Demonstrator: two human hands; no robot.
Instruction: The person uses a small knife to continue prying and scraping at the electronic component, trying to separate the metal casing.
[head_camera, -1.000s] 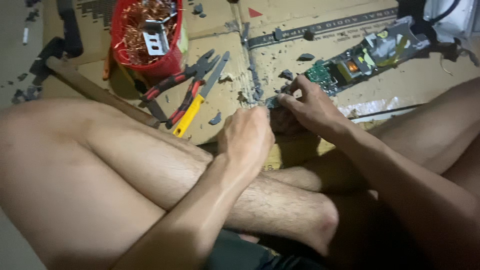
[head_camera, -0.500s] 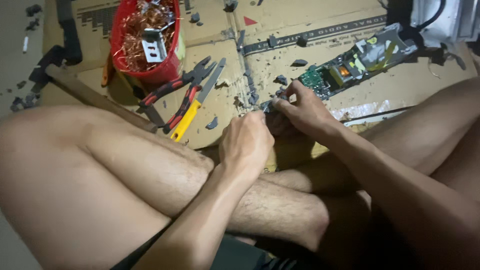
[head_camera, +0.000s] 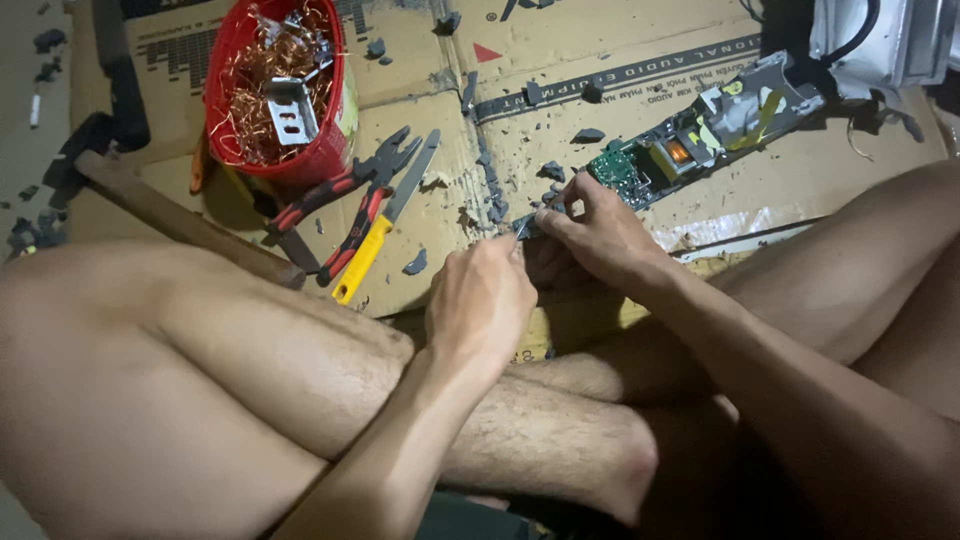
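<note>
Both the left hand and the right hand pinch a small grey metal-tipped part, fingers closed, over the flattened brown cardboard, near a green circuit board; seemingly prying, needing steady leverage.

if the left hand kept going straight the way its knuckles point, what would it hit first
Probably the right hand and the small dark grey piece pinched between both hands, right ahead of the left hand. Beyond lie dark grey plastic fragments on the flattened brown cardboard; depth is unclear.

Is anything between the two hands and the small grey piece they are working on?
Nothing visible: the left hand and right hand already meet at the small grey piece, fingers touching it over the cardboard.
</note>
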